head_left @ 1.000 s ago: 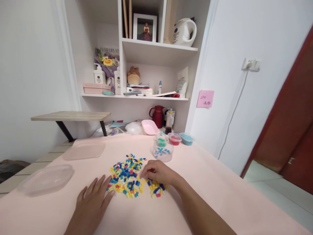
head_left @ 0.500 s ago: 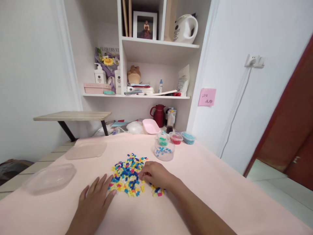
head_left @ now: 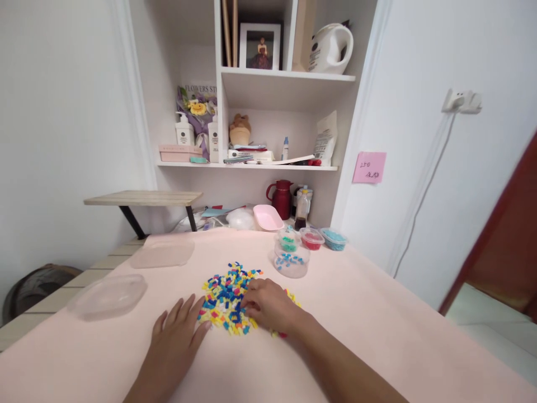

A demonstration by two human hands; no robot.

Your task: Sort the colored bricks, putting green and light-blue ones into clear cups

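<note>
A loose pile of small plastic bricks (head_left: 229, 294), mixed in blue, yellow, white, teal and pink, lies on the pink table cover (head_left: 235, 369). My left hand (head_left: 178, 330) rests flat at the pile's left edge, fingers spread, its fingertips beside the bricks. Over the right side of the pile, my right hand (head_left: 268, 305) has its fingers curled and pinched together among the bricks; whatever is between them is hidden. A smaller group of bricks (head_left: 292, 296) shows partly from behind that hand and wrist.
Behind the pile stands a clear round container (head_left: 291, 266) with blue pieces. Further back are tubs with green (head_left: 288, 244), red (head_left: 311, 240) and light blue pieces (head_left: 334, 239). Clear trays (head_left: 111, 296) lie at left. A pink tray (head_left: 268, 218) and red jug (head_left: 282, 198) stand behind.
The whole view has shifted slightly. My right hand has moved from the gap between the two brick groups back and forth near the main pile's right side. My left hand has stayed beside the pile.
</note>
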